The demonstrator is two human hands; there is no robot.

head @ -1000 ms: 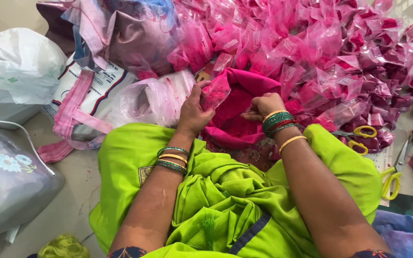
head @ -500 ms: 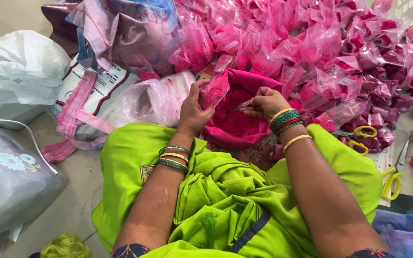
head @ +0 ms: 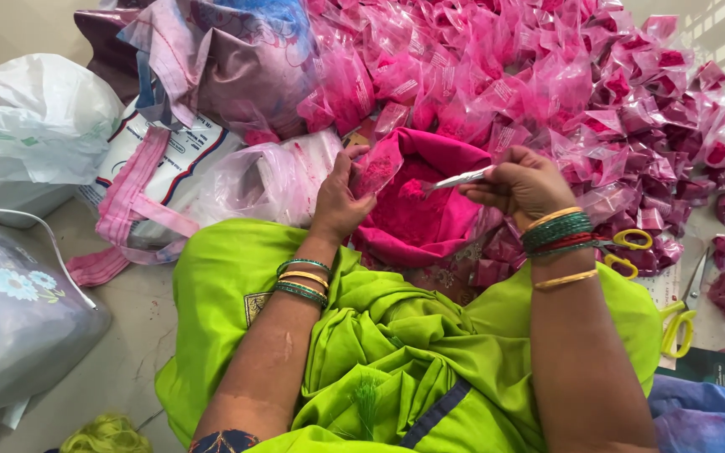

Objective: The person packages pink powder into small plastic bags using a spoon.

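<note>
The person sat on the floor in bright green clothing, filling small packets with pink powder. The left hand grasped a small clear plastic pouch dusted pink, held upright with its mouth turned toward the right. The right hand pinched the handle of a small silver metal spoon, its bowl carrying a heap of powder and pointing at the pouch opening, just beside it but apparently not yet inside. Directly below both hands lay the open magenta cloth bag of pink powder, resting near the person's lap.

Judged from this, the step in hand was loading one spoonful into the pouch; the next move would call for a level spoon and a pouch mouth kept wide, so nothing spilled.

Farther off rose a big heap of filled pink plastic packets. To the right lay yellow-handled scissors.
</note>
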